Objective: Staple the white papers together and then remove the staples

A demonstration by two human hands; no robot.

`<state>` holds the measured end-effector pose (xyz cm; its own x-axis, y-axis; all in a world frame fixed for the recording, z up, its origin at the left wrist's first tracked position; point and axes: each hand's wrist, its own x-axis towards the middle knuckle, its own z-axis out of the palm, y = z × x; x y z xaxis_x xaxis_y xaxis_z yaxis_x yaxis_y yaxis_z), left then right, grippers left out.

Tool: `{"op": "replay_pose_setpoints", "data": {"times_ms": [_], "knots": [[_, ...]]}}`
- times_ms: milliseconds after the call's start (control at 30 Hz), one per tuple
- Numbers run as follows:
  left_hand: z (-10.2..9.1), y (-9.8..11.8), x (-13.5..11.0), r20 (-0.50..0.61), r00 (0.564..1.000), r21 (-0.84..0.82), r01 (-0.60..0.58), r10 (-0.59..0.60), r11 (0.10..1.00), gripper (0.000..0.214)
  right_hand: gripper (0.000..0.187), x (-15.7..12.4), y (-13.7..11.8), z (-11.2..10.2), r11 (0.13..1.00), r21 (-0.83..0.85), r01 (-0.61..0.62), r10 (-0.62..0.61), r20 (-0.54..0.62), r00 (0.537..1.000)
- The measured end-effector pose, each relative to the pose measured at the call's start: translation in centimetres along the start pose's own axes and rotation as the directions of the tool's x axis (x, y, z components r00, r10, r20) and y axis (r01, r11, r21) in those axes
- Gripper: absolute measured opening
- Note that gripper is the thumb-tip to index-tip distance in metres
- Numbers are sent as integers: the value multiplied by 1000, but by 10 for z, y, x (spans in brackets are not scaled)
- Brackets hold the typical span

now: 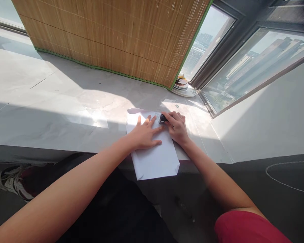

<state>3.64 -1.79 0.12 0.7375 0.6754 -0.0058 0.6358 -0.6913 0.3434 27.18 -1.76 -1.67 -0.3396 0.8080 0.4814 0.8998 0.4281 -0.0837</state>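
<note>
A sheet of white paper (155,163) lies on the light window sill, its near end jutting past the sill's front edge and its corners folded. My left hand (147,135) rests flat on the paper with fingers spread. My right hand (176,126) is closed around a small black-and-metal stapler (163,118) at the paper's upper right. Small dark marks (157,117) show on the paper between the stapler and my left fingertips. Whether the stapler's jaws bite the paper cannot be made out.
A bamboo mat (111,37) with green edging stands against the window behind the paper. Stacked plates (183,89) sit in the corner by the window frame. A small grey strip (177,106) lies on the sill (53,125). A shoe (12,182) shows below left.
</note>
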Motion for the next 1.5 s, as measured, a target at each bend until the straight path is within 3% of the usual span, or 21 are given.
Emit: {"op": "replay_pose_setpoints", "data": {"times_ms": [767,933,1067,1200,1367,1500], "knots": [[-3,0,-1,13,1000,-12,-3,3,1000,76,68,1,-14,-2,999,-50,17,-13,79,997],[-3,0,-3,5,1000,-11,4,-4,1000,74,58,1,-9,0,994,73,-76,80,-51,995],[-3,0,-4,14,1000,1,-4,4,1000,74,55,1,-4,0,985,77,-153,161,-107,981],[-3,-1,-3,30,1000,28,1,-2,1000,80,51,1,8,2,954,101,-283,297,-175,939],[-3,-1,-3,43,999,59,18,-20,998,89,43,0,18,2,923,128,-362,383,-251,889],[-4,-4,2,29,999,62,18,-19,998,87,45,-4,18,2,898,150,-414,439,-221,871]]}}
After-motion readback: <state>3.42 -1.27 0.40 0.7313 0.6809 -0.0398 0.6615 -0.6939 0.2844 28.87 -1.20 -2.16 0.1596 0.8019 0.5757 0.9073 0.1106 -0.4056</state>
